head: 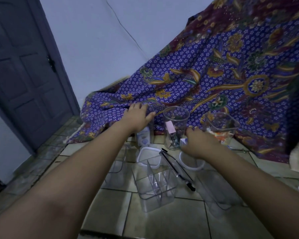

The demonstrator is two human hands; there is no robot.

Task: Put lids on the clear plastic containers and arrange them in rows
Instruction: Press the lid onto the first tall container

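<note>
Two hands near round container: left hand spread flat atop tall container left of it; right hand beside it, grip unclear.

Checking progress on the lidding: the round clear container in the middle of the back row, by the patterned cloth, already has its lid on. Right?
Not quite. The head view shows the round clear container, in the back row by the patterned cloth, open at the top, no lid on it. A white-rimmed lid lies on the floor nearby.
</note>
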